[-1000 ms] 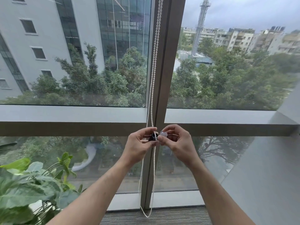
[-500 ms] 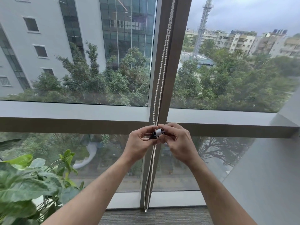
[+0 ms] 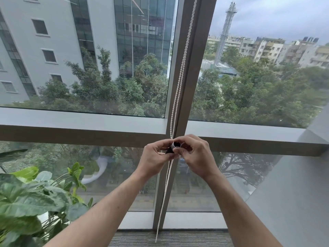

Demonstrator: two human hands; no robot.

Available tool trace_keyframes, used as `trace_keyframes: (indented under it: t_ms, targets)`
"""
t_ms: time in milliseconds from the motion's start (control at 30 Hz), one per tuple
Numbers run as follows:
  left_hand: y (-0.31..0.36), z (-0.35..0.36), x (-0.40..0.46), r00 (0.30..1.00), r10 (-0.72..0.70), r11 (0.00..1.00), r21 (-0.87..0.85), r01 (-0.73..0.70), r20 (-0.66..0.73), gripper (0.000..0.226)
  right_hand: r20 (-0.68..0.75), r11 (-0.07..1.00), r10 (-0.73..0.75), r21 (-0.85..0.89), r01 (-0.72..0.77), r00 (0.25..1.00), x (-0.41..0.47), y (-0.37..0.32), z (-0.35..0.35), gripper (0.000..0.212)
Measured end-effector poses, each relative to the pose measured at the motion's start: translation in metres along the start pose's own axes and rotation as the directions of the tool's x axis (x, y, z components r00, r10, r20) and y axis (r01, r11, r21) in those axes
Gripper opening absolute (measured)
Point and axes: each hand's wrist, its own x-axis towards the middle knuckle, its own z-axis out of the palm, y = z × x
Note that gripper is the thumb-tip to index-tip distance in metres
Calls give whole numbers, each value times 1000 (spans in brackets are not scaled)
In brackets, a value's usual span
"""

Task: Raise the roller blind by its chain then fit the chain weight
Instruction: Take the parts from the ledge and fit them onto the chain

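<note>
A white beaded chain hangs as a double strand in front of the window's vertical mullion, down to the floor. At the level of the horizontal frame bar, a small dark tubular chain weight with a pale rim sits against the chain, its open end facing me. My left hand pinches the weight from the left. My right hand pinches it from the right, fingertips meeting over the chain. The roller blind itself is out of view above.
A leafy green potted plant fills the lower left. The grey mullion and horizontal frame bar lie behind the hands. A grey wall slopes in at the right. Grey carpet runs along the window base.
The view has shifted slightly. The two chain strands below the hands have closed together. The weight has turned so its open end now faces me, with both hands still pinching it.
</note>
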Motion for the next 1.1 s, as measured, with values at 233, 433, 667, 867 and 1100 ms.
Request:
trace_keyframes:
  t_ms: [233,433,667,867,1100]
  targets:
    - [4,0,0,1000,14,1000,22,-14,11,44,-22,999,38,33,-37,999,1,-2,1,21]
    - [3,-3,2,1000,7,1000,22,-7,14,44,17,997,54,55,-55,998,5,3,2,26]
    - [3,-4,2,1000,10,1000,20,-10,27,42,-7,998,25,54,-24,1000,3,5,4,22]
    - [1,-4,3,999,-31,996,-79,33,25,42,40,996,-81,35,79,996,7,8,2,26]
    - [6,-7,3,996,-81,987,-138,83,23,34,141,995,-30,100,16,990,0,19,13,51]
